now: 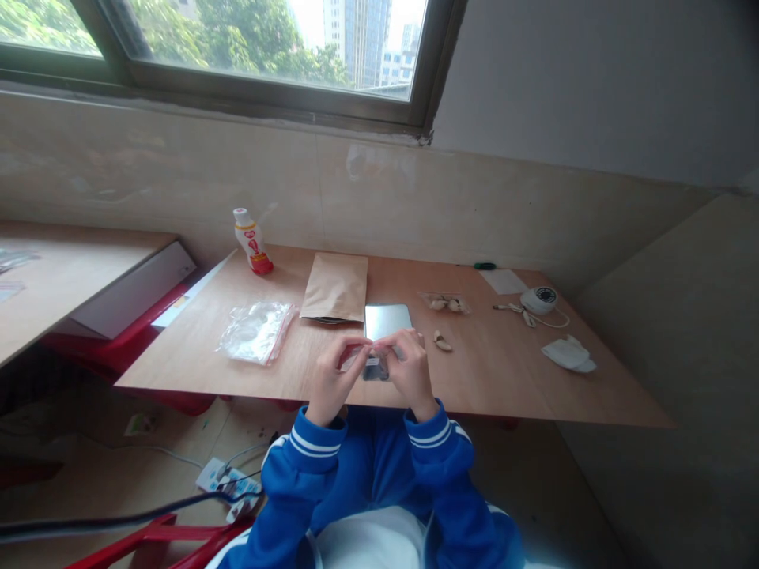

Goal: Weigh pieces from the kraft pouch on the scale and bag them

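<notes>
Both my hands meet at the table's front edge, fingertips pinched together on the top of a small clear plastic bag [379, 363]. My left hand [336, 376] grips it from the left, with thumb and forefinger closed. On the other side my right hand [409, 367] pinches it too; the fingers cover part of the bag, and its contents cannot be made out. Just under and behind the hands lies a flat scale [387, 319] with a silvery plate and a dark front section. A few pale dried slices [442, 341] rest to the right of it.
Left of the hands is a stack of clear zip bags [256, 332]. A brown paper pouch [337, 286] and a drink bottle [254, 243] stand farther back. Rightward are a filled clear bag [447, 303], a white corded device [538, 299], a crumpled tissue [568, 354] and a green-handled screwdriver [485, 266].
</notes>
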The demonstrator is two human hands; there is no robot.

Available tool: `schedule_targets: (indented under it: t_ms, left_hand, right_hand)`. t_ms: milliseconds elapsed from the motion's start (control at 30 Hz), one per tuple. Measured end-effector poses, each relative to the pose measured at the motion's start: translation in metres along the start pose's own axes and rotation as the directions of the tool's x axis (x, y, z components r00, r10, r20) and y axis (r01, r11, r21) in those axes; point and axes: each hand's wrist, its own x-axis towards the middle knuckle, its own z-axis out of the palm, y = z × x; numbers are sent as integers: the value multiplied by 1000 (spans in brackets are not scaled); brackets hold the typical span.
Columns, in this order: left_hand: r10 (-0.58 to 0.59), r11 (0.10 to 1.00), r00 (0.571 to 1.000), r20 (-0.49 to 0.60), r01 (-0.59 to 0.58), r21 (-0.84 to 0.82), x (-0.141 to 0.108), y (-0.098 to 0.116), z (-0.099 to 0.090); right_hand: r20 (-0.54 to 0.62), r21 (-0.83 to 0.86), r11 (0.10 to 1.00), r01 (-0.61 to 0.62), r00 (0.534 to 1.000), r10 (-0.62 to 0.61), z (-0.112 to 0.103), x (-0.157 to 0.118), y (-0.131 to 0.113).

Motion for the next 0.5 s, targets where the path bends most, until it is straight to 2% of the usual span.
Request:
schedule_targets:
  t_ms: [100, 233, 500]
  left_hand:
    - [-6, 1000, 999, 43, 6, -9, 0, 1, 1]
    - [16, 1000, 999, 43, -17, 18, -1, 0, 0]
    - [71, 997, 994, -85, -72, -1, 1, 3, -1]
  right_hand:
    - [-1, -18, 1000, 5, 1000, -5, -1, 0, -1]
    - [6, -26, 1000, 11, 1000, -11, 0, -1, -3]
    - [66, 152, 988, -39, 997, 30, -8, 4, -11]
